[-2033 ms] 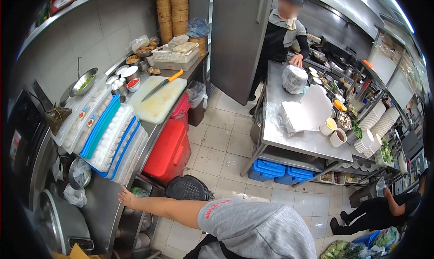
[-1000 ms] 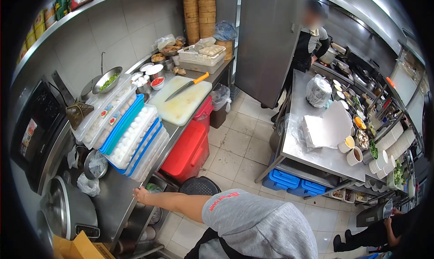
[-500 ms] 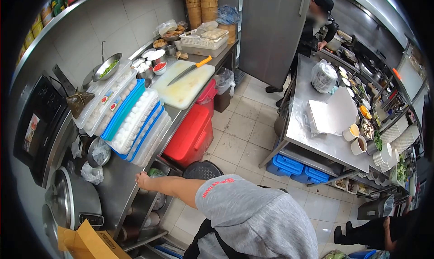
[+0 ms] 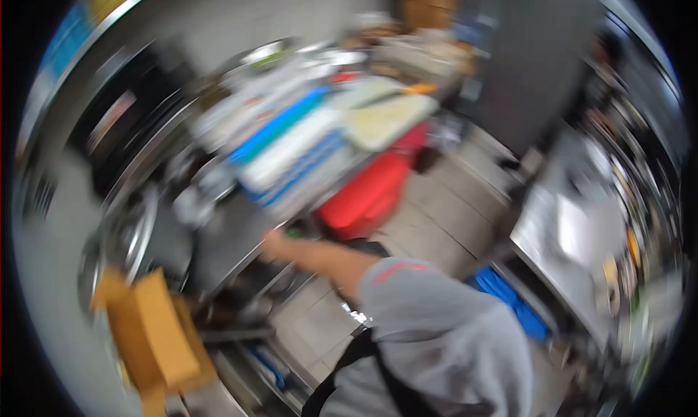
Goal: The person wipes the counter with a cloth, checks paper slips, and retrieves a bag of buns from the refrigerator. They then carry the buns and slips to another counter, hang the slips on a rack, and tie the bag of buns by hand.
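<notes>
Motion blur covers the whole head view. My right arm reaches left from the grey sleeve, and my right hand (image 4: 275, 247) is at the front edge of the steel counter (image 4: 234, 235). Its fingers are too smeared to read, and I cannot make out anything in them. Just beyond the hand stand stacked clear containers (image 4: 294, 144) with blue edges, full of white pieces. A red bin (image 4: 367, 202) is beneath the counter to the right. At lower left, an open cardboard box (image 4: 163, 330) shows its flaps. My left hand is out of view.
Farther along the counter lies a cutting board (image 4: 392, 122) with an orange-handled knife (image 4: 419, 89). A dark appliance (image 4: 123, 111) is against the left wall. Across the tiled floor (image 4: 436, 213) stands a second steel table (image 4: 542, 224), with blue tubs (image 4: 512, 301) below.
My view has swung left, so the scene has shifted right and blurred. More of the cardboard box shows. The person at lower right has left the view. My right hand stays at the counter edge.
</notes>
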The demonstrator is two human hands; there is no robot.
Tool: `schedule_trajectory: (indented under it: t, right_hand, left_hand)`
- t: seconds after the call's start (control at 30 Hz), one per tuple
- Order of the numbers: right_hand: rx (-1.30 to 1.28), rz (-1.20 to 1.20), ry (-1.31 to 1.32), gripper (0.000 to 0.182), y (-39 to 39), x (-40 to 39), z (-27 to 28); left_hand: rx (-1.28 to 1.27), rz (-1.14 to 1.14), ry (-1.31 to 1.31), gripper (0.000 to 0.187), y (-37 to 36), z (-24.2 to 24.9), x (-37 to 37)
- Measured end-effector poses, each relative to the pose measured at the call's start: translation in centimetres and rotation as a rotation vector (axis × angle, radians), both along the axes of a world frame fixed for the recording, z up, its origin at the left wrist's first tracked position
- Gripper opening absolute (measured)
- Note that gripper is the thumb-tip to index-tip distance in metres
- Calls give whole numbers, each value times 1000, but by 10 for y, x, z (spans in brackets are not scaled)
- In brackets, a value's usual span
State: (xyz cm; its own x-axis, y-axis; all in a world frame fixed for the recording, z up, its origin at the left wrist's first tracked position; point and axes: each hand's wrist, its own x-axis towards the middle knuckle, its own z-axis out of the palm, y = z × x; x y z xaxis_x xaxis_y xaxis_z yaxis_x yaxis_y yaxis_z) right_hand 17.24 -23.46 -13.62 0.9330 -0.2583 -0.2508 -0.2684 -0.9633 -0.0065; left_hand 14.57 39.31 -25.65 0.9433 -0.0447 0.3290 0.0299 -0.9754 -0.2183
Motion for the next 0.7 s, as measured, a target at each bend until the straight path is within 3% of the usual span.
schedule_trajectory:
  t: [0.07, 0.1, 0.13, 0.17, 0.27, 0.3, 0.33, 0.37, 0.43, 0.47, 0.53, 0.57, 0.6, 0.63, 0.67, 0.7]
  right_hand:
    - [-2, 170, -178, 24, -21, 16, -55]
    - [-157, 282, -233, 18, -20, 8, -45]
    - [-129, 284, -77, 18, -12, -1, -4]
    - [-124, 204, -33, 18, -16, 11, -18]
    - [-252, 484, -230, 36, -47, 33, -53]
    - [-262, 383, -121, 44, -46, 44, -61]
    - [-285, 419, -71, 51, -36, 37, -41]
    - [-347, 421, -125, 44, -33, 39, -44]
    - [-399, 444, -110, 47, -42, 48, -57]
    - [-407, 450, -111, 46, -34, 42, -46]
    - [-383, 423, -122, 48, -41, 49, -54]
    - [-310, 373, -29, 66, -38, 49, -44]
    - [-262, 317, 56, 72, -32, 50, -39]
    - [-472, 187, 103, 82, -12, 39, -47]
    - [-680, 57, 184, 92, 5, 32, -59]
    - [-554, 117, 93, 92, 33, 15, -70]
  left_hand:
    - [-51, 36, -3, 79, 37, -8, -17]
    - [-156, -135, -158, 80, 30, -9, -28]
    - [-243, 21, 21, 82, 10, 13, -31]
    - [-175, 75, -6, 84, 7, 2, -26]
    - [-301, 429, 188, 84, -36, 41, -25]
    - [-342, 499, 248, 85, -40, 38, -20]
    - [-294, 436, 381, 88, -57, 67, -32]
    - [-310, 370, 467, 91, -64, 67, -36]
    - [-408, 243, 551, 94, -81, 75, -63]
    - [-318, 180, 422, 87, -97, 77, -88]
    - [-598, 13, 485, 90, -115, 24, -123]
    - [-790, -140, 537, 91, -116, -9, -145]
    - [-785, -168, 503, 91, -125, -64, -174]
    - [-805, -131, 960, 89, -119, -38, -241]
    - [-853, -222, 1060, 89, -111, -88, -271]
    - [-1145, -335, 1342, 90, -99, -131, -296]
